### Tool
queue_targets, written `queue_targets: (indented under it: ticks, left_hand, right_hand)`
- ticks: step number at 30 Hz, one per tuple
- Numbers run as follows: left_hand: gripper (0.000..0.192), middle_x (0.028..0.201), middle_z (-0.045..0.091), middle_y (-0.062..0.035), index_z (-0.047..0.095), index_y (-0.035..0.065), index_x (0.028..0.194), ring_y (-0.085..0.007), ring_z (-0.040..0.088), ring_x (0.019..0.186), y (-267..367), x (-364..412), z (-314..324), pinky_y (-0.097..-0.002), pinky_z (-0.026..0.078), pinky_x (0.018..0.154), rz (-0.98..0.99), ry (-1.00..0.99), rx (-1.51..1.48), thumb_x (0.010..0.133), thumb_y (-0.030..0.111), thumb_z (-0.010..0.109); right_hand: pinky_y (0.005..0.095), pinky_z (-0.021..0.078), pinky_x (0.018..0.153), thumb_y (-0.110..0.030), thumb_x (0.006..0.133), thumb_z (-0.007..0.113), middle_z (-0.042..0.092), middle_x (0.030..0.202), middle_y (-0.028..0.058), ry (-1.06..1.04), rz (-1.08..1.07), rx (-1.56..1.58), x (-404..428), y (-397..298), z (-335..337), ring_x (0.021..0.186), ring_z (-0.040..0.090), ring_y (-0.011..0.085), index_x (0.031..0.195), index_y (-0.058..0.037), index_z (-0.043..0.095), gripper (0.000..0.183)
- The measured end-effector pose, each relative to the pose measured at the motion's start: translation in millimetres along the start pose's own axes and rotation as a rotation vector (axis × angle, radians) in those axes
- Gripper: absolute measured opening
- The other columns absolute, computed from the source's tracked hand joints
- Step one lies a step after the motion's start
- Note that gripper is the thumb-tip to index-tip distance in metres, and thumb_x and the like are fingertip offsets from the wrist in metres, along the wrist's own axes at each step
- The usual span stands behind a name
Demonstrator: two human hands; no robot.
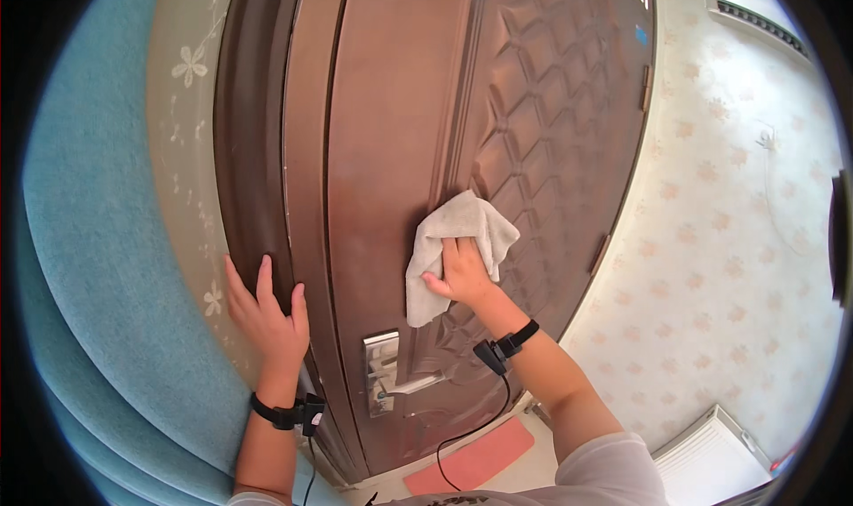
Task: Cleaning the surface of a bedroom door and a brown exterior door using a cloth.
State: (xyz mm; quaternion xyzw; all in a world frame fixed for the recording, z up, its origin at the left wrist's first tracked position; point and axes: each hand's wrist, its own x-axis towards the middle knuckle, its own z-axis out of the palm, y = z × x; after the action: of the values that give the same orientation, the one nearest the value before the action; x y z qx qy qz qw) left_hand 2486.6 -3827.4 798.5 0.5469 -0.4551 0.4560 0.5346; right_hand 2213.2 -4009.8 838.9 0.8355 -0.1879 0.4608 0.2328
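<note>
My right hand (463, 269) presses a folded grey cloth (426, 299) against a brown panelled door (393, 139), with some fingers hidden under the cloth's folds. The cloth lies partly over the edge of the raised diamond pattern (533, 126). My left hand (270, 316) holds nothing; its fingers are spread against the dark brown door frame (250, 173). Below the cloth, a shiny metal lock plate (381, 389) with a lever handle (420, 383) is fixed to the door. Each wrist wears a black strap with a small device and a cable.
Blue curtain folds (93, 206) hang at the left beside wallpaper with white flowers (190, 66). On the right is a pale patterned wall (720, 253). A white radiator (713, 466) stands at the lower right. A pink mat (473, 456) lies on the floor by the door.
</note>
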Motion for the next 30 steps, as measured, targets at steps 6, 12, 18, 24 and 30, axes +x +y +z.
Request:
queue_targets:
  ticks: [6, 12, 18, 24, 30]
  left_hand:
    - [0.056, 0.152, 0.026, -0.0304, 0.047, 0.0077, 0.139, -0.0501, 0.038, 0.129, 1, -3, -7, -0.0562, 0.034, 0.102, -0.001, -0.026, -0.033, 0.089, 0.025, 0.065]
    - [0.053, 0.153, 0.024, -0.0307, 0.049, 0.007, 0.137, -0.0503, 0.036, 0.131, -3, -4, -11, -0.055, 0.033, 0.104, 0.017, -0.079, -0.039, 0.089, 0.023, 0.063]
    - [0.046, 0.153, 0.025, -0.0307, 0.051, 0.0055, 0.135, -0.0495, 0.033, 0.135, -4, -7, -5, -0.0549, 0.03, 0.108, 0.003, -0.078, -0.114, 0.091, 0.019, 0.06]
    - [0.042, 0.152, 0.026, -0.0323, 0.052, 0.0059, 0.132, -0.0512, 0.031, 0.137, 0, -5, -3, -0.0569, 0.029, 0.11, 0.015, -0.056, -0.035, 0.091, 0.015, 0.057]
    - [0.041, 0.154, 0.024, -0.0295, 0.048, 0.0039, 0.136, -0.0487, 0.03, 0.138, -8, -16, 0, -0.0555, 0.028, 0.109, 0.002, -0.054, 0.011, 0.097, 0.017, 0.046]
  right_hand:
    - [0.0453, 0.0322, 0.111, -0.04, 0.076, 0.069, 0.039, 0.141, 0.0307, 0.023, 0.071, 0.043, 93, 35, -71, 0.13, 0.039, 0.0469, 0.137, -0.0006, 0.045, 0.077]
    - [0.0475, 0.0352, 0.105, -0.043, 0.08, 0.064, 0.038, 0.144, 0.0277, 0.424, -0.048, -0.399, 169, 54, -101, 0.13, 0.04, 0.044, 0.138, -0.0017, 0.047, 0.073]
    - [0.0459, 0.0444, 0.094, -0.04, 0.077, 0.067, 0.049, 0.133, 0.0232, 0.303, 0.078, -0.141, 91, 34, -53, 0.114, 0.053, 0.0408, 0.133, -0.0012, 0.051, 0.07]
    - [0.0454, 0.0441, 0.096, -0.037, 0.076, 0.068, 0.049, 0.133, 0.0243, 0.197, 0.203, -0.162, 24, 89, -53, 0.116, 0.052, 0.0417, 0.134, 0.0003, 0.05, 0.071]
    - [0.0466, 0.034, 0.106, -0.033, 0.084, 0.062, 0.038, 0.144, 0.0274, 0.514, 0.152, -0.268, 84, 127, -90, 0.132, 0.038, 0.0435, 0.143, 0.002, 0.038, 0.073]
